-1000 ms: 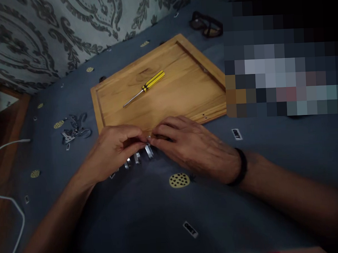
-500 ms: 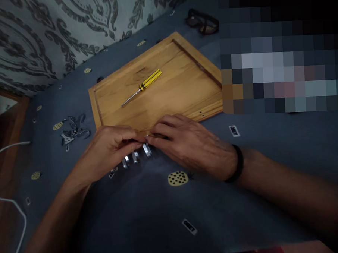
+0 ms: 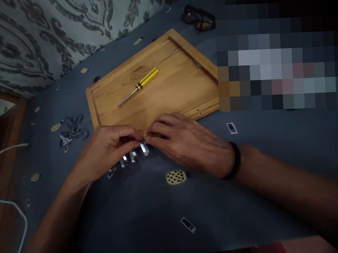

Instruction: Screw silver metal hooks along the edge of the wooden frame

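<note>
At the near edge of a wooden tray-like board point(image 3: 167, 82), my left hand point(image 3: 108, 149) and my right hand point(image 3: 183, 144) meet with fingertips pinched. Between them shows a bit of a small shiny metal piece point(image 3: 144, 136), mostly covered by the fingers. Just below the fingertips is a bent silver metal band point(image 3: 144, 149). More silver bands point(image 3: 133, 156) sit in a row beside it, partly under my left hand. On the board lies a screwdriver point(image 3: 139, 86) with a yellow and black handle, its tip pointing left toward me.
A small heap of metal pieces point(image 3: 72, 132) lies on the dark blue patterned cloth point(image 3: 139, 210) at the left. Dark-framed glasses point(image 3: 198, 17) rest beyond the board. A white cable point(image 3: 17, 207) runs along the left side. The upper right is blurred out.
The view has shifted slightly, so everything sits a little further left. Both hands keep their pinch at the board's near edge, with hardly any finger movement.
</note>
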`<state>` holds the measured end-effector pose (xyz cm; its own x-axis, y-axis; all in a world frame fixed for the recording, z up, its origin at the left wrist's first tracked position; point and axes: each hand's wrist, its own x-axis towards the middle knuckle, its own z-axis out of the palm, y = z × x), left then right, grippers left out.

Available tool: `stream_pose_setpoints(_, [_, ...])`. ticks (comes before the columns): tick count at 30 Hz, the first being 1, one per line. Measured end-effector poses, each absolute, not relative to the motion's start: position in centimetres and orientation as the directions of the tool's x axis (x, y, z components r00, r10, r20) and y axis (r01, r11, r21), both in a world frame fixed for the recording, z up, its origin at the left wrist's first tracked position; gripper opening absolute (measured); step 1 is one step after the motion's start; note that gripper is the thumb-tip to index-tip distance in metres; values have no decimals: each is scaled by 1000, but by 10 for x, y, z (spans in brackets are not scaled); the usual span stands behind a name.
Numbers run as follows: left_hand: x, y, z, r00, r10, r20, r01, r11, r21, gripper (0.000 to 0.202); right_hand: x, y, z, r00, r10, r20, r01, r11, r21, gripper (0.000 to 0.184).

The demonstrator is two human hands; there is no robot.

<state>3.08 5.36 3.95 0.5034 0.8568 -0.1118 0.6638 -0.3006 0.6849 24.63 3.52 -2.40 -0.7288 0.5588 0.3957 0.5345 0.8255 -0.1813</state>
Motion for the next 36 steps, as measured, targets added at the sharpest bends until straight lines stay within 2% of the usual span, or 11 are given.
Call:
stream_pose_setpoints(10, [32, 56, 38, 527, 839, -133, 601, -258, 757, 9, 246, 34, -23, -729, 571, 378, 554, 816, -164, 25])
stream_pose_setpoints(17, [29, 57, 37, 581, 809, -89, 616, -365, 698, 7, 246, 36, -24, -740, 558, 377, 535, 827, -172, 22])
stream_pose_setpoints(26, [25, 56, 39, 517, 846, -130, 630, -274, 727, 11, 246, 36, -26, -725, 543, 423, 535, 831, -152, 22])
stream_pose_setpoints(32, [18, 45, 47, 421, 905, -58, 713, -290, 639, 30, 247, 38, -28, -721, 536, 439, 530, 835, -150, 20])
stream_pose_setpoints(36, [20, 31, 37, 465, 885, 20, 788, -424, 446, 44, 248, 38, -30, -722, 533, 441, 522, 838, -157, 22])
